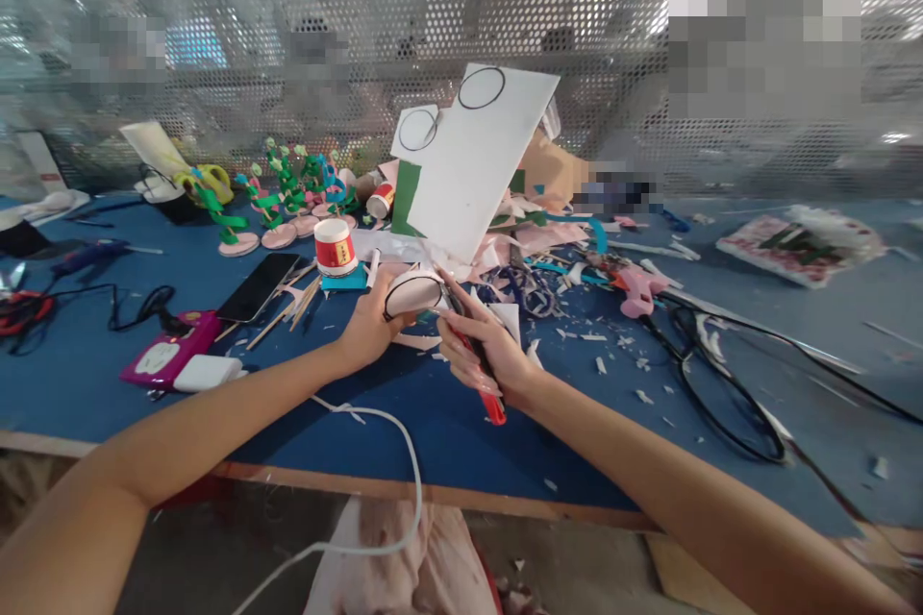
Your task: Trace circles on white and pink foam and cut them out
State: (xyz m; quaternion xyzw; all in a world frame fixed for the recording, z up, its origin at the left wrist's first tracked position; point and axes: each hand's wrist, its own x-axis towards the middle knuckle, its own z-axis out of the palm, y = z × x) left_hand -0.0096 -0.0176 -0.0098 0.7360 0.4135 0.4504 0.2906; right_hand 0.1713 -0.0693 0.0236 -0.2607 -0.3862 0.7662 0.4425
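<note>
My left hand (371,327) is closed on the lower end of a white foam sheet (476,159) that stands up from the blue table (433,423); black circles are drawn on the sheet, one of them (412,295) right by my fingers. Close beside it, my right hand (480,351) is wrapped round a red-handled cutter (485,384), whose dark blade end points up at the sheet's lower edge. Small white offcuts (598,346) lie scattered under and to the right of both hands.
Left of my hands lie a phone (258,286), a red-and-white cup (335,247), wooden sticks, a magenta case (169,353) and green-and-pink paper flowers (278,197). A pink glue gun (640,290) with black cables lies to the right. A white cable (382,461) hangs over the near edge.
</note>
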